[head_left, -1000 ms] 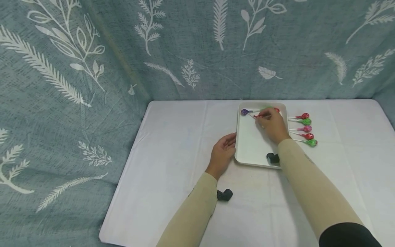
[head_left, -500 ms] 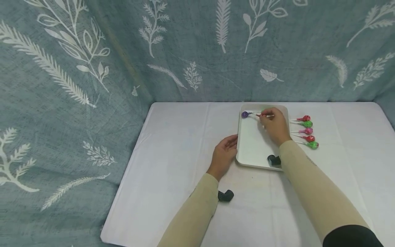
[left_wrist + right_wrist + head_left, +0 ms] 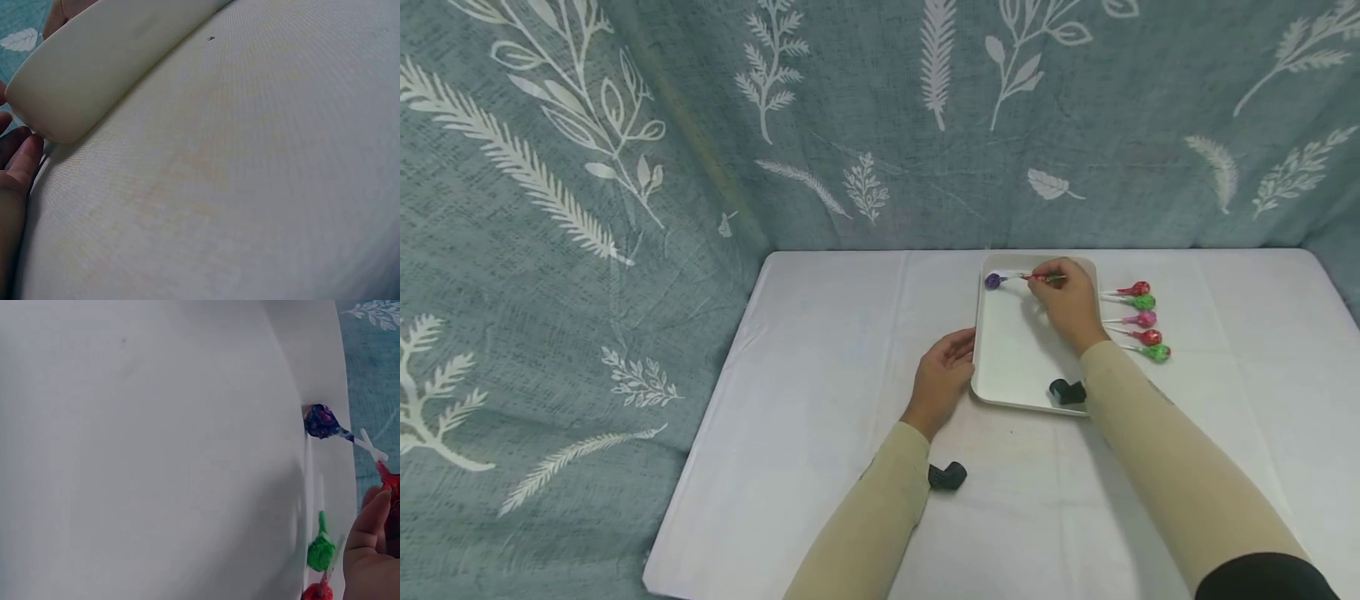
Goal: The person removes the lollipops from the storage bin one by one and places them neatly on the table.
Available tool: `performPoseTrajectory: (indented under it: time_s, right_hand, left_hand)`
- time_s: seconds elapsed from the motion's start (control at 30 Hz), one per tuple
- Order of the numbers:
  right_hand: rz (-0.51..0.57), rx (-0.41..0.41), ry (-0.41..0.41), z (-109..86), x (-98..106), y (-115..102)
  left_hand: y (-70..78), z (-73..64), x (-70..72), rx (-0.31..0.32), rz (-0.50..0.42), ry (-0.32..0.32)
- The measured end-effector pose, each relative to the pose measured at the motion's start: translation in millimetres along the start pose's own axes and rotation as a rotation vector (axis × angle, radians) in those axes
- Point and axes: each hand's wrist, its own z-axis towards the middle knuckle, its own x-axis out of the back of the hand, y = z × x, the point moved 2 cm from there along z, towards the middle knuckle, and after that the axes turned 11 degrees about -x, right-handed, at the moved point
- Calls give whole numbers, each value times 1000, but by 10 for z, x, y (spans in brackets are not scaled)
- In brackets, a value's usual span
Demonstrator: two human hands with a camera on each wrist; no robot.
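My right hand is over the far part of a white tray. Its thumb and fingers pinch a lollipop by its red-wrapped head, the white stick pointing toward a purple-wrapped lollipop. That purple one lies near the tray's far left corner. Along the far wall, a green lollipop and a red lollipop show in the right wrist view, largely hidden by the hand from the head. My left hand touches the tray's left side with extended fingers.
Right of the tray, several lollipops lie in a column on the white cloth, among them a pink one and a green one. Black wrist-camera pieces show at the wrists. A patterned blue-green curtain stands behind the table.
My right hand, still pinching the red lollipop, has shifted slightly over the tray's far end. It now hides the red lollipop head seen beyond it earlier. The left hand stays at the tray's side.
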Motion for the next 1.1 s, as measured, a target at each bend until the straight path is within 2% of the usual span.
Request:
performPoseTrajectory:
  time_s: [0.4, 0.63, 1.1]
  right_hand:
    - [-26, -40, -37, -54, 102, -102]
    - [-33, -25, -49, -72, 128, -144]
    - [-26, -47, -86, -137, 248, -177]
  left_hand:
    - [-9, 7, 9, 1, -4, 10]
    - [-14, 21, -4, -2, 28, 0]
    - [-16, 52, -43, -9, 26, 12]
